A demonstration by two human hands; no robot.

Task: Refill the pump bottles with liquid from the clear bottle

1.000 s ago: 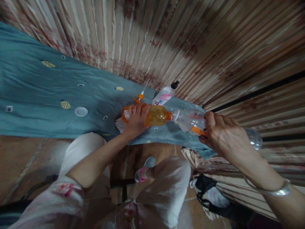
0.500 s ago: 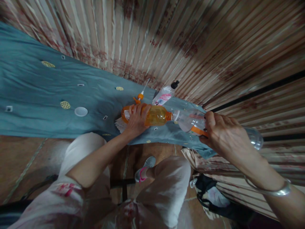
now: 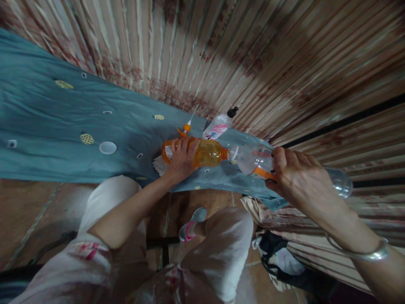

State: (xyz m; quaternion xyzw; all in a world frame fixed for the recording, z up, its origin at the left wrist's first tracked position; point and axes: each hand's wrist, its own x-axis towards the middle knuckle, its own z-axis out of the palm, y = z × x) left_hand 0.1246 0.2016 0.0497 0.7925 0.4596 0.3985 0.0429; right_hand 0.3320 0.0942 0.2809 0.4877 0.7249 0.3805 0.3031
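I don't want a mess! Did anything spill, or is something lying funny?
No spill shows. Both bottles are tipped sideways, mouth to mouth: the left hand holds the orange bottle, the right hand the clear bottle. A white lid lies loose on the blue cloth.

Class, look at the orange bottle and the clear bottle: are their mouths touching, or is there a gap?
Touching. The head view shows the orange bottle and the clear bottle meeting neck to neck, with no gap visible between them.

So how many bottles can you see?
3: an orange bottle under the left hand, a clear bottle held by the right hand, and a pink-labelled bottle lying behind them. None seems hidden.
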